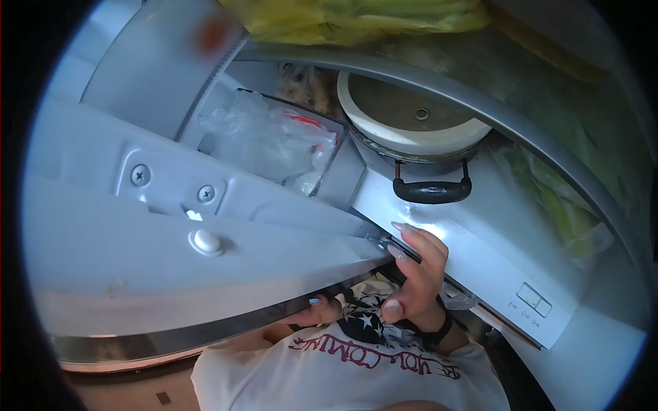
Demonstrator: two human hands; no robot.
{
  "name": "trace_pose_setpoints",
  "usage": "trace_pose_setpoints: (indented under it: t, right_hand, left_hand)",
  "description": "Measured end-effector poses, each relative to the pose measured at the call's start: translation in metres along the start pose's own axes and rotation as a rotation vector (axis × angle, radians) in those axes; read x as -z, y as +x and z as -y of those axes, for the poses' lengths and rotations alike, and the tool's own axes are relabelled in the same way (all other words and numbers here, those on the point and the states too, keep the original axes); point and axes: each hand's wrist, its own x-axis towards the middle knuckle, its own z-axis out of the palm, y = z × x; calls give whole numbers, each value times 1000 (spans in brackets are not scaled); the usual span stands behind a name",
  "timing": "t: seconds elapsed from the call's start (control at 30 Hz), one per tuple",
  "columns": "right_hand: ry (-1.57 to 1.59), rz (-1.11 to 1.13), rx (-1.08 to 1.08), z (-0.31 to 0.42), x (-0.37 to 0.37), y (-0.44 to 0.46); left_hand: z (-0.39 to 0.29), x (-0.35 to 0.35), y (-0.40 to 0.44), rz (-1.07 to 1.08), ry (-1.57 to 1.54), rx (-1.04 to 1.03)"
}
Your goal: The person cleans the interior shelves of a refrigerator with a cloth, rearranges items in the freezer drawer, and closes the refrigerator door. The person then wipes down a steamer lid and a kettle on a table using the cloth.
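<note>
My right hand (419, 277), with a dark band at its wrist, is raised beside the front edge of the open refrigerator. Its fingers are bent but apart from the thumb, and nothing shows between them; the fingertips are by the dark edge strip near the door's inner corner. The refrigerator door (164, 270) stands open across my left side. Close to that door's lower edge is my left hand (321, 312), with one light-blue nail showing and most fingers hidden. On the lit white shelf (473, 253) stands a pot with a glass lid (418, 116), its black handle (433, 192) facing me.
A bin with clear plastic bags (267, 140) sits left of the pot. Above, a glass shelf with a grey rim (480, 103) bears a yellow bag (356, 20). Bagged green produce (558, 198) is at the right. A control panel (534, 299) marks the front strip.
</note>
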Motion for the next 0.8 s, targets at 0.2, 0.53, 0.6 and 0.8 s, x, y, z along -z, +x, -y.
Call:
trace_pose_setpoints:
  t: [0.2, 0.53, 0.6, 0.8]
  right_hand:
    - [-159, 2, -76, -9, 6, -11]
    - [-429, 241, 36, -15, 64, -136]
    - [-512, 209, -286, -22, 65, -149]
    - [-684, 482, -694, -37, 62, -175]
  left_hand:
    - [1, -6, 0, -45, -55, 34]
    - [3, -19, 6, -251, -311, 337]
    - [0, -15, 5, -157, -322, 320]
    - [15, -9, 3, 96, -198, -59]
